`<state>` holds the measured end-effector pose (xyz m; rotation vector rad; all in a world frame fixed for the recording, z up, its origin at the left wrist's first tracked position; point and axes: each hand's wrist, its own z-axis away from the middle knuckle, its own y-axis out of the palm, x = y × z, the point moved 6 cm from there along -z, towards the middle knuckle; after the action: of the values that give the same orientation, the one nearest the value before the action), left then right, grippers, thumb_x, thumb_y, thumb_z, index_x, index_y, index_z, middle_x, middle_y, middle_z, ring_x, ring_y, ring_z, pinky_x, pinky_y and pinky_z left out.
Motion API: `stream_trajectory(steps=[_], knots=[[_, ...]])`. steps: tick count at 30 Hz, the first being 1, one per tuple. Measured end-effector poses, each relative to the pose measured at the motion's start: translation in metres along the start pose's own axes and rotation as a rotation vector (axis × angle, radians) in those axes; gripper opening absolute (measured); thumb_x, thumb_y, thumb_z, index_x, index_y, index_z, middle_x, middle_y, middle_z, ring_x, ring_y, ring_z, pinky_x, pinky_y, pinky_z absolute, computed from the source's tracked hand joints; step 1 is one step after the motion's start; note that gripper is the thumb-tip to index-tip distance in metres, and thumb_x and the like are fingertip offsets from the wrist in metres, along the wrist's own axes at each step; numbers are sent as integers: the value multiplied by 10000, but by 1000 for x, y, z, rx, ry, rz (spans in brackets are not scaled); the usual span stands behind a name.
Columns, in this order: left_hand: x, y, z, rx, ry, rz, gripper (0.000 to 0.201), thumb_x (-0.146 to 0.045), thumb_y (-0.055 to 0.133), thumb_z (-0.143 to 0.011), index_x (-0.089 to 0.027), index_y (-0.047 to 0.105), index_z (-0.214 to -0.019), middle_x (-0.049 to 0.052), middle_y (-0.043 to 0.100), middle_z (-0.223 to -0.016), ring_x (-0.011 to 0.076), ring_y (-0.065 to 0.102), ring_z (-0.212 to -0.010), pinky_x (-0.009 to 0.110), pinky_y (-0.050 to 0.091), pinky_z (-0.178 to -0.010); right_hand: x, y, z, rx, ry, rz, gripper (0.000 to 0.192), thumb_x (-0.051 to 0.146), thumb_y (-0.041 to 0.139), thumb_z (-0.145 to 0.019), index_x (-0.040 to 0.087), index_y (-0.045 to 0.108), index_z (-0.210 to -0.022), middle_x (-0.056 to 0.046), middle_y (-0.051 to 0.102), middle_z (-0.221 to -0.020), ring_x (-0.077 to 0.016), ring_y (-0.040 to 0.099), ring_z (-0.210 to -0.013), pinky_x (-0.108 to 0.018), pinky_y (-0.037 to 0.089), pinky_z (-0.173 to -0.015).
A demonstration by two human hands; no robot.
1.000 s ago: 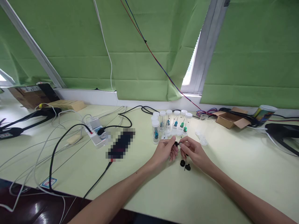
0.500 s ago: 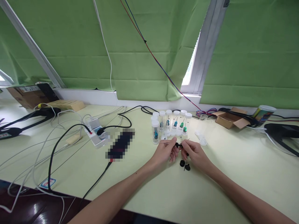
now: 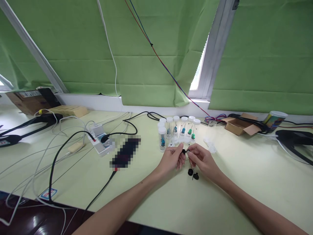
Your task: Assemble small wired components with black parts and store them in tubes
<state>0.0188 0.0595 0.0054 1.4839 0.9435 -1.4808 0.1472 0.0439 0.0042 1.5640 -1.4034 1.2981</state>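
Black bit sits pinched between the two hands, just above the table. It is tiny, so its shape is hard to tell. The left hand grips it with thumb and fingertips, fingers curled in. The right hand comes in from the other side and its fingertips pinch the same bit, so the two hands almost touch.

Just below the right hand, on the table, lie two more black bits, close together and free of both hands. Just past the hands stands a bunch of clear tubes with white caps. Small blue and green parts show inside them. They stand upright, close to each other. Near the right hand, a little past it, lie a few loose white caps.

Out to the side of the left hand is a blurred dark thing with a black cord running from it toward the near table edge. Farther that way is a white power strip with plugs in it. Far off past the right hand sits an open cardboard box.
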Motion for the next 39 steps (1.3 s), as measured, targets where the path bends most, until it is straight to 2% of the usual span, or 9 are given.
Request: stream_trajectory(steps=[12, 14, 19, 21, 31, 39], knots=[[2, 0, 0, 5, -4, -51, 602, -669, 462, -841, -150, 526, -541, -7, 494, -479, 78, 422, -375, 225, 293, -391, 1, 0, 0, -20, 2, 127, 410, 485, 431, -968, 199, 481, -678, 37, 480, -518, -110, 446, -477, -267, 381, -519], [2, 0, 0, 4, 10, -48, 598, -663, 456, -848, -150, 526, -549, -8, 488, -483, 78, 421, -377, 223, 294, -394, 2, 0, 0, -25, 2, 133, 399, 486, 426, -968, 198, 492, -700, 37, 482, -529, -111, 448, -483, -266, 386, -520], [1, -3, -1, -36, 12, -51, 595, -667, 450, -849, -150, 532, -565, -3, 498, -501, 83, 427, -391, 224, 303, -402, 3, 1, 2, -10, 9, 101, 251, 452, 505, -940, 207, 527, -992, 55, 497, -570, -121, 470, -498, -265, 412, -514], [0, -5, -1, -54, 17, -49, 593, -670, 455, -844, -153, 527, -563, -5, 497, -498, 85, 424, -390, 229, 302, -402, 3, 2, 3, -1, 0, 100, 244, 434, 529, -930, 214, 513, -1035, 59, 494, -581, -125, 475, -505, -271, 421, -522], [2, -4, -1, -42, 14, -70, 592, -682, 470, -826, -157, 537, -559, -9, 501, -496, 84, 418, -388, 242, 289, -407, 0, 2, 2, 12, -13, 108, 217, 424, 507, -941, 208, 527, -957, 52, 503, -565, -127, 468, -493, -274, 405, -519], [1, -3, -1, -30, 32, -87, 595, -680, 457, -836, -155, 533, -566, -4, 502, -514, 82, 417, -397, 233, 291, -406, -1, 1, 2, 14, -1, 116, 298, 459, 466, -956, 192, 552, -856, 39, 486, -547, -126, 446, -486, -272, 373, -509]])
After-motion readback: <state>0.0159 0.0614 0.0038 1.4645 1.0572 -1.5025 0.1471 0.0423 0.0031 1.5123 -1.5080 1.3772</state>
